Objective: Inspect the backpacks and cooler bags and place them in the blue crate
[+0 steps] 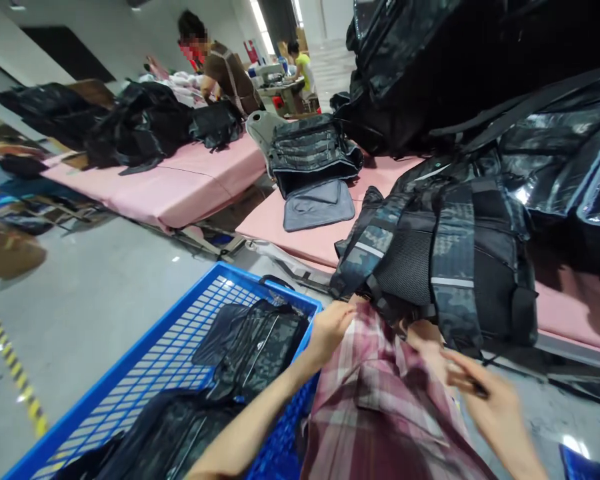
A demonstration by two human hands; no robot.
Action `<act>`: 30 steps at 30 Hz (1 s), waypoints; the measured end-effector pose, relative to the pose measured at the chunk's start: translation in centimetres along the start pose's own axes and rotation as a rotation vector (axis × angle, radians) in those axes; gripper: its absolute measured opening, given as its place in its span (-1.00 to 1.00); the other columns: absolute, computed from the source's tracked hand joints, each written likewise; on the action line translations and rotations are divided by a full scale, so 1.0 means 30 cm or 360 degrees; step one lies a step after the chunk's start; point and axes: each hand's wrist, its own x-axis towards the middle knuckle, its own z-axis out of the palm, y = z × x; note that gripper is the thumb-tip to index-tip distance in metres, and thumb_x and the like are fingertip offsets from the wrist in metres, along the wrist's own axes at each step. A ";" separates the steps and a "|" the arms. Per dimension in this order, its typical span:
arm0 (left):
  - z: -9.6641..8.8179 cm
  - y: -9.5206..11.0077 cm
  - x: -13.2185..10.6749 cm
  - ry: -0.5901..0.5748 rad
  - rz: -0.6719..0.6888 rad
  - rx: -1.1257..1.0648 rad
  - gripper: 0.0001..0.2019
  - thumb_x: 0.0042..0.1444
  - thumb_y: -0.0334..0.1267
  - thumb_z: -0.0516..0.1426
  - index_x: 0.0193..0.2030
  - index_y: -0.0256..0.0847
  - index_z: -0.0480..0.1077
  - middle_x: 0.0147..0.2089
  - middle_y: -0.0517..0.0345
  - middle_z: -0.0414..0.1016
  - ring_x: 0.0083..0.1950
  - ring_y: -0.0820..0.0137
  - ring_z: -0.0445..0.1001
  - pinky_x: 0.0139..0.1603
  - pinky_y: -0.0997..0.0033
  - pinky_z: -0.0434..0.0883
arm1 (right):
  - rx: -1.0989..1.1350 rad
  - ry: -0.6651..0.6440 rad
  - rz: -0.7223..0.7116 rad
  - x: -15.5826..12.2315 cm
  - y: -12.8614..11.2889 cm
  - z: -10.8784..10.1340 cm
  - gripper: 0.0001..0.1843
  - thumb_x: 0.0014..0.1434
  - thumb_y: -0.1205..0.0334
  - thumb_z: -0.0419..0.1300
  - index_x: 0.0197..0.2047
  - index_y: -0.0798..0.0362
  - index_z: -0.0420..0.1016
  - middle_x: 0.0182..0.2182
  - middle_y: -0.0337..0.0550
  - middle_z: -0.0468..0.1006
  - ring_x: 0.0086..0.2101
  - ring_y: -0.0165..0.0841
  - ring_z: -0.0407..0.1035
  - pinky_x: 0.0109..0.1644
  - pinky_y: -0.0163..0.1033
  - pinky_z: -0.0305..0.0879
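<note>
Mostly black backpack [420, 257], camouflage straps [453, 243]

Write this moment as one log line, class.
left hand: near camouflage backpack | right hand: holding small dark object | backpack: on pink table

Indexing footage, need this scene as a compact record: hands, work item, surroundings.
Left hand: at the camouflage backpack's near edge, grip unclear
Right hand: fingers closed on a small dark object, type unclear
Backpack: on pink-covered table, shoulder straps facing up
Left side: blue crate holding dark camouflage bags
Background: co-worker in brown top
</note>
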 end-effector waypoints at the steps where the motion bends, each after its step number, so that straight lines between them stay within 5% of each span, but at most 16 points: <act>1: 0.041 -0.006 -0.014 -0.0011 -0.0054 -0.0051 -0.84 0.13 -0.23 0.10 -0.21 -0.14 0.49 -0.17 0.06 0.53 -0.10 0.32 0.46 -0.01 0.38 0.35 | -0.0010 -0.0139 -0.0047 -0.020 0.029 0.061 -0.63 -0.26 -0.05 0.25 -0.37 -0.02 0.58 -0.45 -0.09 0.56 -0.43 -0.23 0.45 -0.40 -0.17 0.35; 3: 0.113 -0.009 -0.017 -0.0023 -0.0164 -0.0101 -0.76 0.09 -0.21 0.15 -0.08 -0.11 0.45 -0.04 0.02 0.47 0.01 0.26 0.41 0.05 0.35 0.32 | -0.0074 -0.0204 -0.0056 -0.009 0.066 0.170 -0.52 -0.15 -0.05 0.20 -0.17 0.01 0.55 -0.42 -0.11 0.57 -0.38 -0.23 0.45 -0.33 -0.18 0.32; 6: 0.181 0.015 0.012 -0.0098 -0.0264 0.0036 -0.69 0.11 -0.20 0.11 0.01 -0.11 0.40 -0.03 -0.02 0.41 -0.02 0.21 0.39 -0.02 0.30 0.31 | -0.0122 -0.0021 0.0050 0.062 0.071 0.269 -0.55 -0.13 -0.14 0.21 -0.29 0.03 0.53 -0.51 -0.14 0.53 -0.47 -0.28 0.37 -0.40 -0.24 0.19; 10: 0.197 0.071 0.063 -0.0050 -0.0401 0.0020 -0.89 0.06 -0.29 0.11 -0.28 -0.20 0.43 -0.09 -0.01 0.36 -0.10 0.24 0.39 -0.07 0.32 0.28 | 0.0001 -0.0002 0.0067 0.116 0.053 0.302 -0.53 -0.20 -0.22 0.24 -0.51 0.08 0.46 -0.61 -0.14 0.44 -0.54 -0.34 0.27 -0.46 -0.28 0.13; 12: 0.184 0.095 0.080 -0.0091 -0.0569 -0.0368 -0.95 -0.04 -0.32 0.18 -0.43 -0.23 0.39 -0.19 0.05 0.38 -0.17 0.28 0.40 -0.13 0.37 0.28 | 0.0132 -0.0067 0.0074 0.114 0.054 0.290 -0.51 -0.21 -0.23 0.25 -0.52 0.10 0.45 -0.61 -0.15 0.44 -0.54 -0.36 0.26 -0.46 -0.28 0.17; 16: 0.157 0.123 0.083 -0.0559 -0.1182 -0.1950 -0.89 -0.09 -0.34 0.23 -0.44 -0.29 0.37 -0.41 0.13 0.40 -0.37 0.43 0.41 -0.30 0.46 0.29 | 0.0390 -0.0009 0.0149 0.093 0.068 0.240 -0.50 -0.18 -0.21 0.27 -0.51 0.10 0.36 -0.63 -0.23 0.37 -0.58 -0.42 0.24 -0.49 -0.29 0.20; 19: 0.166 0.144 0.074 -0.0534 -0.1421 -0.2565 -0.91 -0.03 -0.38 0.21 -0.39 -0.34 0.37 -0.41 0.11 0.44 -0.38 0.49 0.45 -0.30 0.52 0.32 | 0.0573 0.0160 0.0260 0.077 0.070 0.219 -0.54 -0.16 -0.14 0.30 -0.52 0.09 0.30 -0.67 -0.33 0.27 -0.63 -0.49 0.15 -0.54 -0.32 0.14; 30: 0.227 0.221 0.067 -0.0236 -0.1356 -0.2580 -0.77 -0.12 -0.40 0.32 -0.48 -0.38 0.31 -0.46 0.13 0.39 -0.40 0.49 0.46 -0.34 0.55 0.35 | 0.0760 0.0307 0.0332 0.068 0.062 0.262 -0.61 -0.14 -0.02 0.34 -0.50 0.11 0.32 -0.60 -0.25 0.37 -0.58 -0.46 0.21 -0.49 -0.29 0.21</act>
